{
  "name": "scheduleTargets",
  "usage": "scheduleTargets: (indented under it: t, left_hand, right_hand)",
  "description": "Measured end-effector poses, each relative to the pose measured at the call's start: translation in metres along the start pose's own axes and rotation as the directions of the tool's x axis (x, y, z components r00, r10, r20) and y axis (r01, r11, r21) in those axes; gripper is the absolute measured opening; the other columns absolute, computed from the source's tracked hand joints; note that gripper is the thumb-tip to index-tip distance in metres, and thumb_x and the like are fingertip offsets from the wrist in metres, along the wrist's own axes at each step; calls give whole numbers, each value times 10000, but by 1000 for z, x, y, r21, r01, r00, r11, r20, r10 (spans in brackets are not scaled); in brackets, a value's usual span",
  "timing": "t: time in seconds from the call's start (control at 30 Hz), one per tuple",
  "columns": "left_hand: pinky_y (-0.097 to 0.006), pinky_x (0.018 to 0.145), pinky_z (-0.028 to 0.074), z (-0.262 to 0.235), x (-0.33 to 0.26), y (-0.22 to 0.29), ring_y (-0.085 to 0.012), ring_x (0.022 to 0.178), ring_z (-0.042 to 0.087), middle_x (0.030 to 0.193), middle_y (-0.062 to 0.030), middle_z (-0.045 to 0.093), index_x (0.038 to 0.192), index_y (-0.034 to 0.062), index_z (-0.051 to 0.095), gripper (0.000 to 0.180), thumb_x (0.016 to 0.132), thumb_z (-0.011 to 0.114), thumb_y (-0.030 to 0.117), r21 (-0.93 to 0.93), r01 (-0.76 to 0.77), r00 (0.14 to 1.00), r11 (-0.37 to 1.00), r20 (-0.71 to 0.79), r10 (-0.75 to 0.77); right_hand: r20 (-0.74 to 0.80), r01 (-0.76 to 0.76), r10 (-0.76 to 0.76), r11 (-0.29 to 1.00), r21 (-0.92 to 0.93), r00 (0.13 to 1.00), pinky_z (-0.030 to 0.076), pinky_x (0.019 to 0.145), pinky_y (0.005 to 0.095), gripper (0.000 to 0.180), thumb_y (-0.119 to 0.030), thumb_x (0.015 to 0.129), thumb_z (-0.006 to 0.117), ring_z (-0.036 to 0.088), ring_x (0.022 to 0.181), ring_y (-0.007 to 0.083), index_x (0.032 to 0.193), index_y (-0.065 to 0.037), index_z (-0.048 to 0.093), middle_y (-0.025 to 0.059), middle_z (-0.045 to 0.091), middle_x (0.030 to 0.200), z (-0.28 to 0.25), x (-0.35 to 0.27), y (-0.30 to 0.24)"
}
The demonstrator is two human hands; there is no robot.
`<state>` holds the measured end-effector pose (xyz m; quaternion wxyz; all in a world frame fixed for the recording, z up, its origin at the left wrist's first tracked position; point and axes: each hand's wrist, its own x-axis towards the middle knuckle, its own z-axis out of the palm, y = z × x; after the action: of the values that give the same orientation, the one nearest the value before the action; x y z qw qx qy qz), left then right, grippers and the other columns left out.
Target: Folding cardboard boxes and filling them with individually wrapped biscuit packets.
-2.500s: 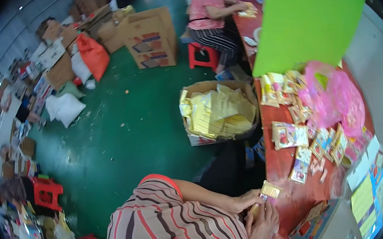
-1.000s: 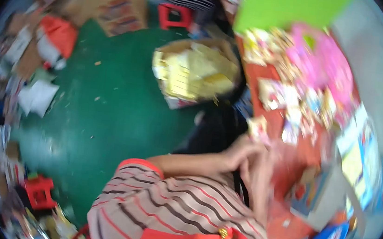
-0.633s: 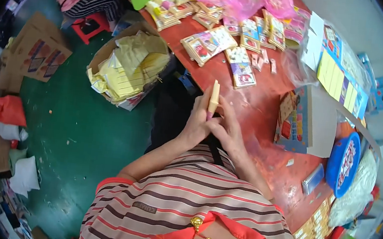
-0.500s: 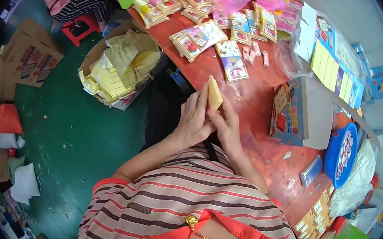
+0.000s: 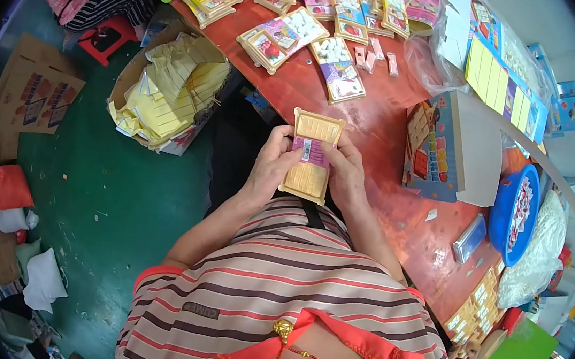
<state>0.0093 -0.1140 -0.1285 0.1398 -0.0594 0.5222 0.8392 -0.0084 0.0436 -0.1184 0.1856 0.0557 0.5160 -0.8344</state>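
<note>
Head view, yellow blister card [image 5: 311, 155] gripped between left hand [image 5: 271, 167] and right hand [image 5: 347, 175], above red table [image 5: 384, 126]

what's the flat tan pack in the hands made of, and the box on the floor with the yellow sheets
The flat tan pack looks like thin moulded plastic or card with a pink paper label, slightly glossy; hard to tell which. Both the left hand and right hand grip its edges. The box looks like plain brown corrugated cardboard, matte, with bent flaps, and the yellow sheets look like paper.
</note>
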Motion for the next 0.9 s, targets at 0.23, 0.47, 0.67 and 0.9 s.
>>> scheduleTargets:
  t: [0.23, 0.47, 0.67, 0.9]
  left_hand:
    - [-291, 865, 479, 2, 3, -6, -118, 973, 581, 1063, -96, 596, 1174, -8, 447, 262, 943, 522, 90, -7, -14, 999, 1000, 37, 14]
    - [-386, 1072, 323, 7, -11, -3, -281, 1271, 399, 1358, -218, 384, 1458, -55, 203, 684, 919, 552, 181, 466, -264, 960, 844, 43, 276]
    - [-330, 1052, 343, 12, -6, 8, -217, 1269, 412, 1372, -106, 380, 1515, 90, 146, 704, 937, 525, 225, -244, -124, 982, 962, 106, 154]
    - [-419, 893, 529, -22, 26, 5, -267, 1051, 621, 1262, -156, 567, 1344, 25, 437, 475, 907, 531, 184, -631, 47, 991, 774, 124, 41]
  right_hand:
    - [-38, 75, -81, 988, -139, 996, 494, 848, 272, 352, 1, 850, 623, 609, 960, 117, 1196, -29, 564, 49, 639, 1070, 3, -1, 4]
    - [-58, 236, -297, 850, -472, 953, 485, 843, 294, 359, -25, 837, 624, 606, 945, 164, 1187, 13, 554, 87, 628, 1056, 7, -1, -15]
    - [381, 471, -278, 554, -687, 882, 412, 960, 347, 630, -135, 813, 671, 465, 1207, 269, 1382, -6, 433, 160, 485, 1278, 32, -6, -29]
    - [328, 299, -549, -145, -943, 769, 383, 1013, 456, 650, -183, 778, 688, 424, 1249, 417, 1349, 4, 438, 232, 408, 1394, 28, 59, -51]
